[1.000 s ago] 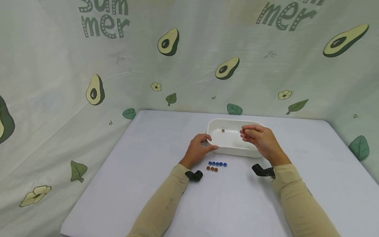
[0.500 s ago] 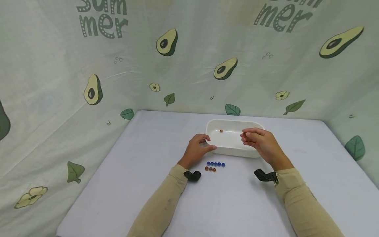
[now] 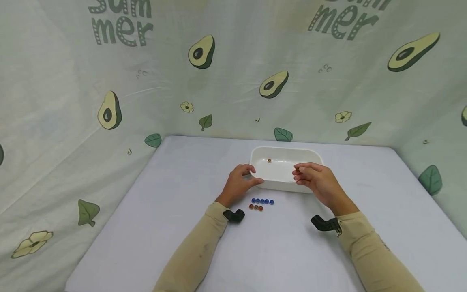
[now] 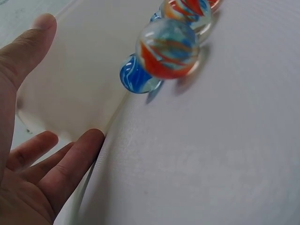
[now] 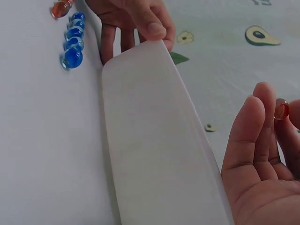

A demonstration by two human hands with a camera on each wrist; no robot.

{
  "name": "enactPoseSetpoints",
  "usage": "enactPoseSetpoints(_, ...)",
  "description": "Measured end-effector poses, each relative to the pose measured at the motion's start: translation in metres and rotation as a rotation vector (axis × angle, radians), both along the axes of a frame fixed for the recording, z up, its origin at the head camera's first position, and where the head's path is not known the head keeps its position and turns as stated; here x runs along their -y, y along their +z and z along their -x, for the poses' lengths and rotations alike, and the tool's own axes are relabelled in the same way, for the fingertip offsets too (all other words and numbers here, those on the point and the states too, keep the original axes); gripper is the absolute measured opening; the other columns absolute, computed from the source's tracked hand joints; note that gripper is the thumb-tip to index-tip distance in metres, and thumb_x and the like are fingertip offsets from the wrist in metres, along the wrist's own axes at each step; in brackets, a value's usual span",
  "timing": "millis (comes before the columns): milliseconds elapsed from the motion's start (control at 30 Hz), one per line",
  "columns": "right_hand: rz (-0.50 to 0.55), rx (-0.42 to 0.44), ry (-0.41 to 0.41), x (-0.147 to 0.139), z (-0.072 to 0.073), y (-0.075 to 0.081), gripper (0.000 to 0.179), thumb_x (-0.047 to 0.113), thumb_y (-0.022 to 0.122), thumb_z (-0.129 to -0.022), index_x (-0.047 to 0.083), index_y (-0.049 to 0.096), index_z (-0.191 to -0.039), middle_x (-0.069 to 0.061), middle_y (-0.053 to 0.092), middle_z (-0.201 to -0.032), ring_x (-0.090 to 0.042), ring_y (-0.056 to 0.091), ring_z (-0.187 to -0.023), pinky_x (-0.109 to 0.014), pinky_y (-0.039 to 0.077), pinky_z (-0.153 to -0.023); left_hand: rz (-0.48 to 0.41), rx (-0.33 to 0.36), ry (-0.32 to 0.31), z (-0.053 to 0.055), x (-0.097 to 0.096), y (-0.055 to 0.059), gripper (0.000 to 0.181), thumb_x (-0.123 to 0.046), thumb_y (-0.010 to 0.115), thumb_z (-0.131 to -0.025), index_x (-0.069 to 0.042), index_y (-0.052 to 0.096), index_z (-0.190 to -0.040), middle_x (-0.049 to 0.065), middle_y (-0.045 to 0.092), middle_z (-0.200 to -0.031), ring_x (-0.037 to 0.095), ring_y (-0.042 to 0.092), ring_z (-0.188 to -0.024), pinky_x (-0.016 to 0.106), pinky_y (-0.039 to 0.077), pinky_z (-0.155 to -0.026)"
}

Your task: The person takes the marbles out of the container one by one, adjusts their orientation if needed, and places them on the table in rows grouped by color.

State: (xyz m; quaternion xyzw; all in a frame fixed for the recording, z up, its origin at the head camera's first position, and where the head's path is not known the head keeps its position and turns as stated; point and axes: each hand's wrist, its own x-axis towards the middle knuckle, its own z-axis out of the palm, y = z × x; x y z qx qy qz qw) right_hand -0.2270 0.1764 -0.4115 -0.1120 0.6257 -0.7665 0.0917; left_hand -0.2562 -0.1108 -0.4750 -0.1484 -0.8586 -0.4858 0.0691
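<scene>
Over the right part of a white tray [image 3: 282, 185], my right hand [image 3: 321, 184] pinches an orange-red glass marble [image 5: 281, 109] between thumb and fingers. My left hand [image 3: 237, 182] holds the tray's left end, its thumb on the near side and its fingers round the corner. One orange marble [image 3: 269, 161] lies inside the tray, towards the back left. In front of the tray, several blue marbles [image 3: 262, 201] form a row on the table. Three orange marbles [image 3: 256, 207] sit in a shorter row just nearer; one orange-and-clear marble [image 4: 168, 48] looms large in the left wrist view.
A white-covered table [image 3: 175, 194] carries the tray and marbles. Behind it and along the left hangs a pale curtain [image 3: 233, 81] printed with avocados and leaves. Black wrist cameras [image 3: 324, 223] jut inward from both tan sleeves [image 3: 372, 251].
My right hand has lowered slightly towards the tray with the marble in its fingers. The left hand keeps its hold on the tray. The head view has shifted a little to the right.
</scene>
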Motion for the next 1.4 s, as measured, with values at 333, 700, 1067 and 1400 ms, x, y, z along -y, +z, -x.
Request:
enactPoseSetpoints(333, -0.065, -0.044, 0.050, 0.016, -0.007, -0.003, 0.015, 0.012, 0.062, -0.101, 0.001, 0.068, -0.109, -0.009, 0.069, -0.100, -0.018, 0.067, -0.085, -0.031, 0.057, -0.081, -0.004, -0.004, 0.006, 0.001, 0.004, -0.001, 0.042, -0.047, 0.083, -0.081, -0.020, 0.062, -0.106, 0.002, 0.058, -0.128, 0.023, 0.059, -0.112, 0.042, 0.048, -0.095)
enactPoseSetpoints(700, -0.109, -0.034, 0.102, 0.037, -0.015, -0.016, 0.030, 0.012, 0.064, -0.099, -0.013, 0.060, -0.114, -0.026, 0.067, -0.105, -0.022, 0.068, -0.084, -0.034, 0.057, -0.080, 0.007, -0.008, 0.006, 0.003, 0.003, 0.000, 0.046, -0.046, 0.082, -0.081, -0.016, 0.062, -0.110, 0.002, 0.058, -0.129, 0.024, 0.059, -0.114, 0.043, 0.048, -0.097)
enactPoseSetpoints(1067, -0.116, -0.005, 0.188, 0.057, -0.026, -0.032, 0.026, 0.007, 0.064, -0.096, -0.013, 0.062, -0.112, -0.014, 0.069, -0.102, -0.018, 0.067, -0.085, -0.031, 0.056, -0.076, 0.005, -0.026, -0.011, 0.003, 0.002, -0.001, 0.047, -0.046, 0.082, -0.082, -0.014, 0.063, -0.111, 0.002, 0.059, -0.127, 0.024, 0.060, -0.115, 0.043, 0.047, -0.098)
enactPoseSetpoints(1400, -0.273, -0.023, 0.174, 0.065, -0.034, -0.045, 0.025, 0.004, 0.068, -0.091, -0.011, 0.065, -0.111, -0.026, 0.068, -0.105, -0.021, 0.069, -0.090, -0.032, 0.056, -0.079, 0.006, -0.047, -0.018, 0.005, 0.002, -0.004, 0.048, -0.049, 0.082, -0.081, -0.016, 0.063, -0.109, 0.002, 0.059, -0.124, 0.021, 0.061, -0.111, 0.041, 0.048, -0.096)
